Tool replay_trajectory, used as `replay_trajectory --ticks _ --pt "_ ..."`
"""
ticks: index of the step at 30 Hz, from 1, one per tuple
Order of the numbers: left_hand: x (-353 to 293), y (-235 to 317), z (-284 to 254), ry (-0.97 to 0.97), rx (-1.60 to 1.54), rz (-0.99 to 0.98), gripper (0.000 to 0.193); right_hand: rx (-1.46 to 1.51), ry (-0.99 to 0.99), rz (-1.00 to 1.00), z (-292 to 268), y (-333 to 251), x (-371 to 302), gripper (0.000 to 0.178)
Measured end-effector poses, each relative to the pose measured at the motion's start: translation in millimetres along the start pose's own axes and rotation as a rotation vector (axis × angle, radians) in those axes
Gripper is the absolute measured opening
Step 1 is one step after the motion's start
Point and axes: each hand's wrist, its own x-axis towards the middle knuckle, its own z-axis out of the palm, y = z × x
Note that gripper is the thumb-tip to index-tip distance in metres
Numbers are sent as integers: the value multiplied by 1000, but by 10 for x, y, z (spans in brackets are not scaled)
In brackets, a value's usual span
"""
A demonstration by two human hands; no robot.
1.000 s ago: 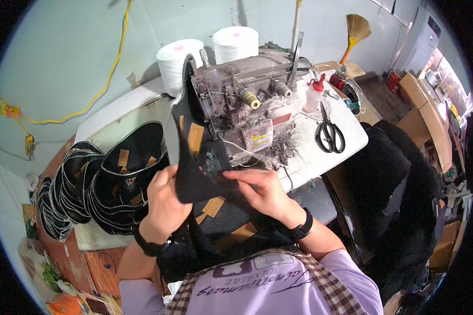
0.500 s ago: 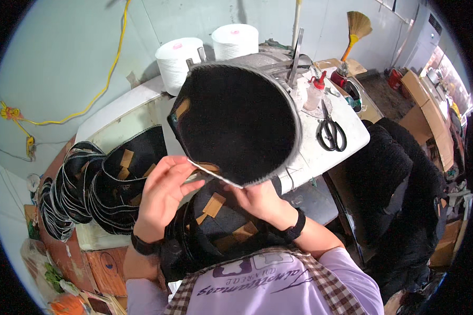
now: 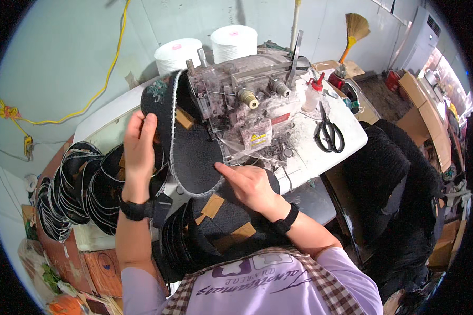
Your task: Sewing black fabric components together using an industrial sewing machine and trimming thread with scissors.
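Observation:
A black textile piece (image 3: 197, 157) with a white overlocked edge and a tan tag stands curved at the left end of a lint-covered sewing machine (image 3: 231, 113). My left hand (image 3: 141, 149) grips its left part, thumb and fingers closed around the fabric. At the lower right edge, the index fingertip of my right hand (image 3: 252, 188) meets the piece; the other fingers curl, and the thumb is hidden. Beneath both hands, a stack of similar black pieces (image 3: 181, 233) with tan tags rests near my apron (image 3: 186, 291).
More edged black pieces (image 3: 63, 197) are heaped at the left. Black scissors (image 3: 329, 137) and a red-capped bottle (image 3: 313, 97) sit on the white table (image 3: 355, 139). White thread cones (image 3: 234, 44) stand behind the machine. At right lies a big pile of black material (image 3: 394, 178).
The black piece has swung down and left from in front of the machine, uncovering it. My left hand has moved up and left; my right hand has shifted slightly.

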Motion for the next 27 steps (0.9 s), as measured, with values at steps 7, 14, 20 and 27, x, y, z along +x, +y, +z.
replay_trajectory --ticks 7,14,20,27 --pt "-178 701 -390 -394 344 -69 22 -113 -40 57 80 23 227 43" --pt "-901 415 -49 -336 300 291 29 158 7 188 -79 107 39 16" --pt "-622 -267 79 -145 403 229 18 32 -370 109 -25 93 -57 47" --pt "-196 -735 -262 161 414 -88 39 83 -440 193 -218 84 -72 26"
